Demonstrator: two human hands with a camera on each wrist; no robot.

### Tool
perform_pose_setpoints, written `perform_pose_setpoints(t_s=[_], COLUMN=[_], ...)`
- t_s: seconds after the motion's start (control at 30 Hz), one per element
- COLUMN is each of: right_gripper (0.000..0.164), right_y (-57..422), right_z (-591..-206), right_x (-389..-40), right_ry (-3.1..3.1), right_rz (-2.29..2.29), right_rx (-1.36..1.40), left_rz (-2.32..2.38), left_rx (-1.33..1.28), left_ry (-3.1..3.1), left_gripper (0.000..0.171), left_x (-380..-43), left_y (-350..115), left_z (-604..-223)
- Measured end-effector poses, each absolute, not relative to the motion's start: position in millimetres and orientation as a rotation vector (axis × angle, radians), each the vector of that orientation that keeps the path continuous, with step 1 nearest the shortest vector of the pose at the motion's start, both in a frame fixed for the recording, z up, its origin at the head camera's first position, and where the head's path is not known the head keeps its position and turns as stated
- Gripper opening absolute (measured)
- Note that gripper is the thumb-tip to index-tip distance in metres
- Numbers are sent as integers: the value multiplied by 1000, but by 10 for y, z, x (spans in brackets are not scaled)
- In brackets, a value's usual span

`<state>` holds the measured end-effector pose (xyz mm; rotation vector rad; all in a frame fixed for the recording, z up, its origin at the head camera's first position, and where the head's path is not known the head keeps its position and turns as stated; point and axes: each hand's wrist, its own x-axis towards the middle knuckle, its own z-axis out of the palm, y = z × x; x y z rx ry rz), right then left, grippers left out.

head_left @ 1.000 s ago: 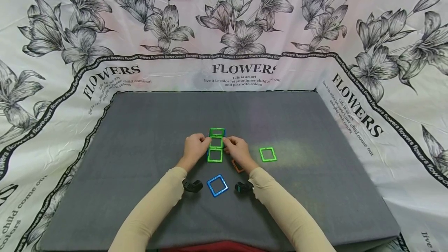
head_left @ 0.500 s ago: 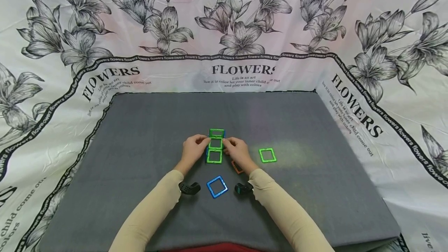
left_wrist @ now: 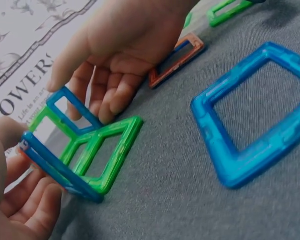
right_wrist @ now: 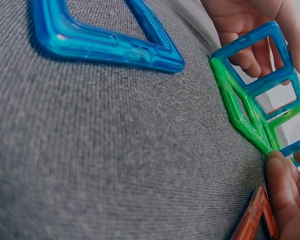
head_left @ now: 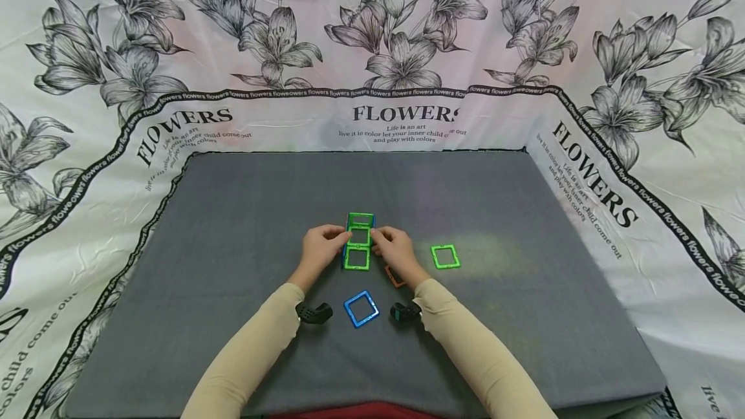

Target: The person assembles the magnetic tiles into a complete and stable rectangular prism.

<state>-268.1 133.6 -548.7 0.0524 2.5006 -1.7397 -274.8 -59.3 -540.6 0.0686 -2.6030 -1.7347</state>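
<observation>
Tile build (head_left: 357, 246), seen from the head view: sits on grey worktop (head_left: 262, 212), between left hand (head_left: 322, 247) and right hand (head_left: 398, 252). Long axis running away from the wearer, as a row of green squares: two laid flat, then green end tile (head_left: 361, 214), foreshortened. No nearer hand to pick out; fingertips at both long sides of the build, about level with its middle square. Loose around the build: blue square (head_left: 350, 315) on the wearer's side, well apart; orange tile (head_left: 391, 277) to its right and nearer the wearer, partly hidden by right hand; spare green square (head_left: 447, 266) farther right.

Left wrist view: blue wall tiles (left_wrist: 60, 164) standing along the build's left side, pinched by left hand. Opposite, on the build's right side, short blue wall (left_wrist: 82, 109), upright, pinched between thumb and fingers of right hand. Green end tile upright at the build's far end.

Right wrist view: two blue wall tiles in line, left thumb near their joint. Right thumb at a green corner of the build; rest of that grip partly cut off. Orange tile just beside right hand, apart from the build.
</observation>
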Motion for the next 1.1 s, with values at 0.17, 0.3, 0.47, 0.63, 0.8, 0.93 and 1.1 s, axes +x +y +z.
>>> perform_pose_setpoints(t_s=[0.17,0.3,0.47,0.63,0.8,0.93,1.1], right_gripper=[40,39,38,38,38,39,39], right_y=[1336,1337,1333,1329,1334,1340,1346], right_z=[-5477,-5472,-5464,-5465,-5481,-5478,-5474], right_x=[-2681,-2685,-2686,-2685,-2684,-2683,-2678], right_ry=[2504,2505,2499,2495,2482,2479,2479], right_rz=[-1742,-1746,-1756,-1757,-1763,-1768,-1769], right_rx=[45,46,52,55,47,37,36], left_rz=[-1708,-1700,-1702,-1712,-1754,-1758,-1731], left_rx=[92,106,130,171,232,265,280], left_ry=[-2569,-2569,-2577,-2564,-2503,-2471,-2468], left_gripper=[28,27,27,26,23,20,20], left_x=[-2731,-2730,-2735,-2738,-2727,-2709,-2702], left_y=[-570,-558,-548,-524,-491,-469,-448], left_z=[-5398,-5384,-5377,-5371,-5346,-5311,-5303])
